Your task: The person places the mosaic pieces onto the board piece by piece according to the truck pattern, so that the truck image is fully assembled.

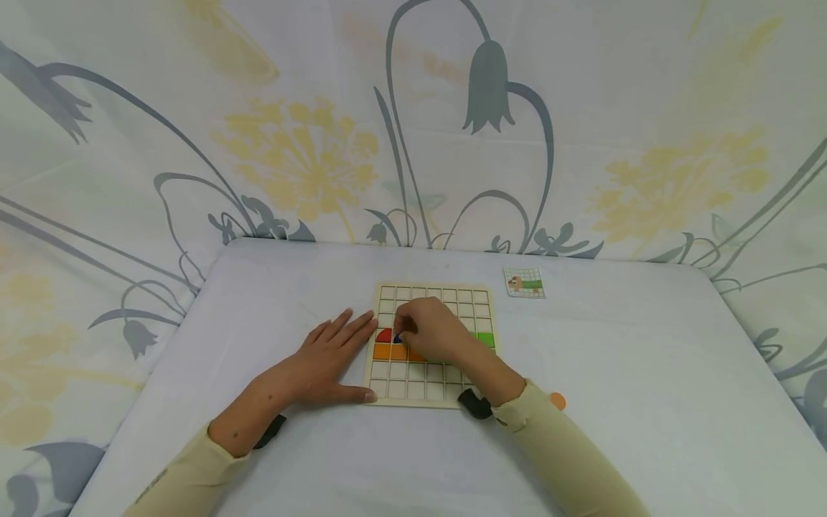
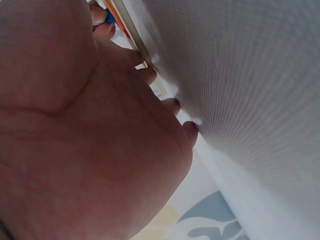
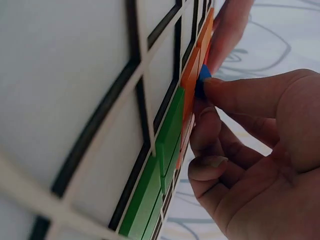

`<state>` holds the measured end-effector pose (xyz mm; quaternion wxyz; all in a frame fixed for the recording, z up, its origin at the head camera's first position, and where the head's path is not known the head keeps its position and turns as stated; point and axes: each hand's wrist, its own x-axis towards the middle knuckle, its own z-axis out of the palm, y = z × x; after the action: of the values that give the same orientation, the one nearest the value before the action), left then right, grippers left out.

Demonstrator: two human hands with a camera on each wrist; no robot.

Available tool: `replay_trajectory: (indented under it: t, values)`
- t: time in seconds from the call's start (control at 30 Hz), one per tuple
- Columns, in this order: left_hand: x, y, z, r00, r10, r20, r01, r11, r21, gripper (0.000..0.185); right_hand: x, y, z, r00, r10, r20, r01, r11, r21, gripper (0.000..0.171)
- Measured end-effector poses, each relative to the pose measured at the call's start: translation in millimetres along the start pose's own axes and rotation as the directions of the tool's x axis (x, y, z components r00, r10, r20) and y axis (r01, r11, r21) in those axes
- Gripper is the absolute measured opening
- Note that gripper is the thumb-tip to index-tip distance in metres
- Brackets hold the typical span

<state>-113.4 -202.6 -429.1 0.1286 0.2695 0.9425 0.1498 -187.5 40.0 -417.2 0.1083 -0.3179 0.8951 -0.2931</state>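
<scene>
Hidden under the knuckles from the head view, plain from the right wrist: right hand (image 3: 260,150) fingers (image 3: 235,95) pinching a blue piece (image 3: 202,80) against the grid board (image 1: 429,345) mid-worktop, left hand (image 1: 326,355) flat, fingers straight at the board's left edge.

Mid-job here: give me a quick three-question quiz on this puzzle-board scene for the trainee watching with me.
1. True or false: the right hand pinches a small blue piece at the wooden grid board.
2. Multiple choice: how does the left hand lie? A) gripping the orange pieces; B) flat on the white table, fingers straight, at the board's left edge; C) raised clear of the table.
3. Fill in: the small picture card lies on the table off the board's far ____ corner.

Key: 1 true; 2 B; 3 right.
</scene>
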Motion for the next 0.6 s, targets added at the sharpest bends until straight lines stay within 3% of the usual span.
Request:
replay_trajectory:
  t: [0.37,0.6]
  values:
    - [-1.1,-0.2,0.4,1.0,-0.013,0.006,0.013,1.0,0.006,0.111,2.7,-2.7,1.9,1.0,-0.005,0.002,0.005,1.0,-0.018,0.013]
    - [0.7,0.6,0.4,1.0,-0.025,0.015,0.024,1.0,0.015,0.113,-13.3,0.0,-9.3,0.999,-0.001,-0.039,0.001,1.0,-0.007,0.009]
